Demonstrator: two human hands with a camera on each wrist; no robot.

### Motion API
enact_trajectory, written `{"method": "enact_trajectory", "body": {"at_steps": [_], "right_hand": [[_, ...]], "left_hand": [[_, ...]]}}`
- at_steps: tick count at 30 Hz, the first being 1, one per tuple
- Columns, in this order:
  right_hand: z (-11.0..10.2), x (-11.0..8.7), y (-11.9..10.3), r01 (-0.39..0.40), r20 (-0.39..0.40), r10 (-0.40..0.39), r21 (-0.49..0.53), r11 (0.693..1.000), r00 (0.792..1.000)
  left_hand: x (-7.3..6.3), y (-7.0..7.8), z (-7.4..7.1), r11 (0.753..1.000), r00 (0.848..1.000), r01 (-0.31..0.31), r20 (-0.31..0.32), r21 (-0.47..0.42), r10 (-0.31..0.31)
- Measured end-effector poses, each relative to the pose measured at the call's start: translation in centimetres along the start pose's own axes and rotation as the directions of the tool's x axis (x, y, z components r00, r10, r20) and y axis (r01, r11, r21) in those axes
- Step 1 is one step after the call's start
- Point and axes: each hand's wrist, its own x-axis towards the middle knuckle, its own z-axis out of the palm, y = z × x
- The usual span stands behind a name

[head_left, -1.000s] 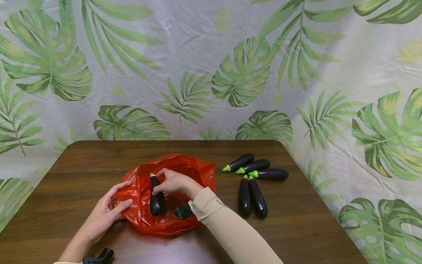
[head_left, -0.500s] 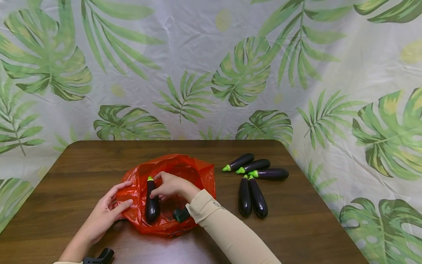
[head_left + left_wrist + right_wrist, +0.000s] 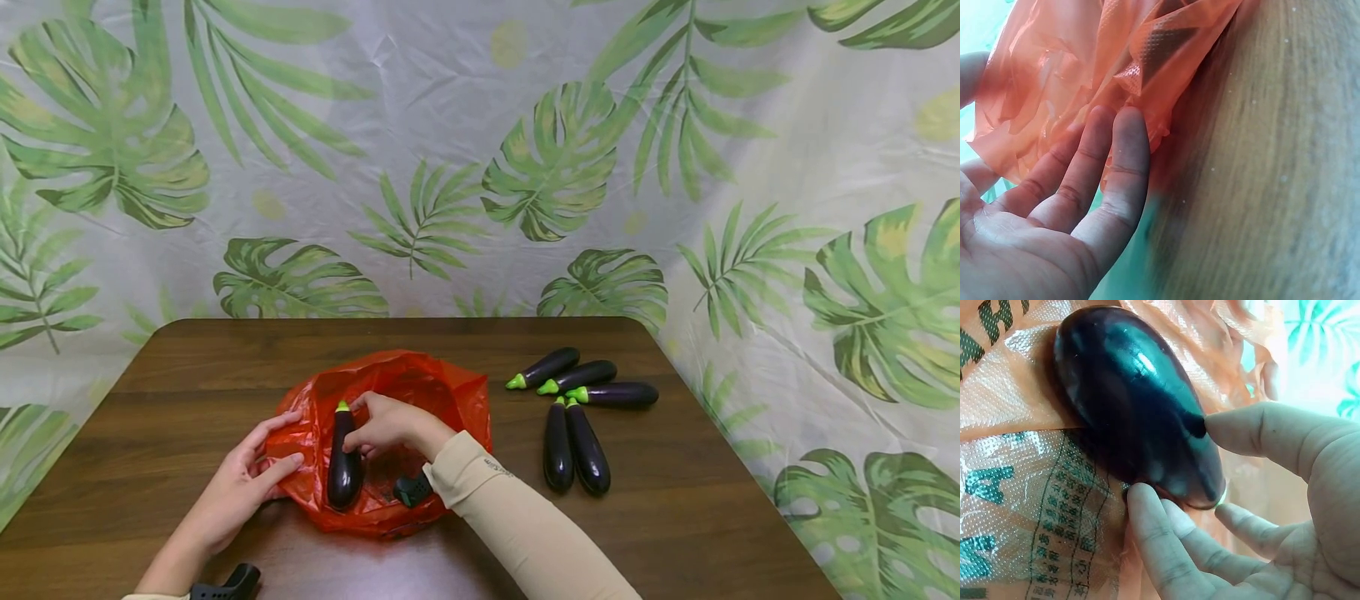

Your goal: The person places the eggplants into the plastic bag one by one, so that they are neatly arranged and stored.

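A dark brown wooden table (image 3: 675, 500) with rounded far corners stands in front of a pale hanging cloth (image 3: 435, 75) printed with big green leaves. Light glares off the table's near edge.

Toward the right, three eggplants (image 3: 576, 378) lie in a loose fan, green ends to the left; just nearer, two other eggplants (image 3: 588, 450) lie side by side, their green ends pointing away. A beige sleeve (image 3: 525, 517) crosses the near side, and a small dark device (image 3: 411, 492) hangs under that wrist, hiding part of what lies below. A black strap (image 3: 225, 587) circles the other wrist.

Left of the middle, a crumpled red bag (image 3: 390, 521) lies with its mouth spread. The left hand (image 3: 238, 483) holds its left edge between thumb and fingers. The right hand (image 3: 386, 421) pinches one eggplant (image 3: 346, 475) within the mouth, thumb on one side, fingers on the other, round end toward the person. Dark lettering shows on the plastic beside it. Whether the bag bears its weight, I cannot tell.
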Motion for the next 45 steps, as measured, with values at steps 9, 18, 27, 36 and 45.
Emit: {"method": "enact_trajectory", "body": {"at_steps": [9, 18, 27, 36, 45], "right_hand": [[-0.1, 0.0, 0.1, 0.0, -0.002, 0.0, 0.011, 1.0, 1.0], [-0.5, -0.3, -0.1, -0.006, 0.004, 0.006, 0.027, 1.0, 1.0], [-1.3, -0.8, -0.3, 0.001, -0.005, -0.001, -0.02, 1.0, 1.0], [-2.4, -1.7, -1.1, 0.049, -0.015, -0.05, -0.067, 0.997, 0.999], [-3.0, -2.8, -2.2, 0.081, 0.01, -0.081, -0.093, 0.992, 0.997]], "left_hand": [[0.0, -0.1, -0.1, 1.0, 1.0, -0.014, 0.006, -0.005, 0.014], [0.0, -0.1, -0.1, 1.0, 1.0, -0.008, 0.012, -0.009, 0.008], [0.0, -0.3, 0.0, 1.0, 1.0, -0.021, 0.011, -0.011, 0.021], [-0.1, -0.4, 0.0, 0.998, 0.998, -0.052, 0.036, -0.034, 0.054], [-0.1, -0.2, 0.1, 0.999, 0.999, -0.039, 0.021, -0.021, 0.039]]}}
